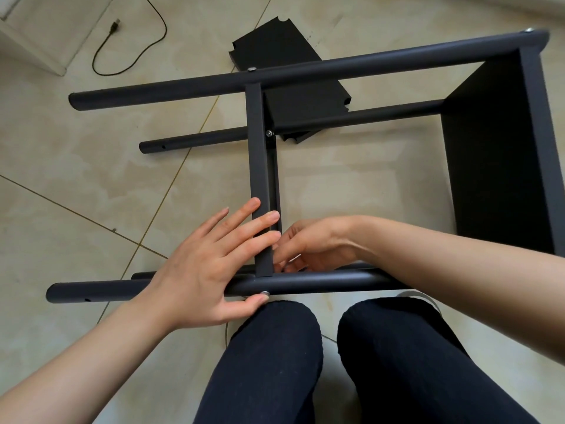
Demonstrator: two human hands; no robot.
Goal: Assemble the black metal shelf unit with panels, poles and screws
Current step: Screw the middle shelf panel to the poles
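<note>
Black panel pinned under flat left hand; right hand fingers curled behind it, contents hidden. Risk: thumb-side screw cross-threads if panel shifts.

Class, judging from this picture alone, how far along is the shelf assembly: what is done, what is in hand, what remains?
Done: the end panel sits between the poles, and the far pole carries a screw at the middle panel. In hand: the left hand steadies that panel on the near pole; the right hand works behind the joint, its contents unclear. Left: spare panels lie loose; pole ends show empty holes.
</note>
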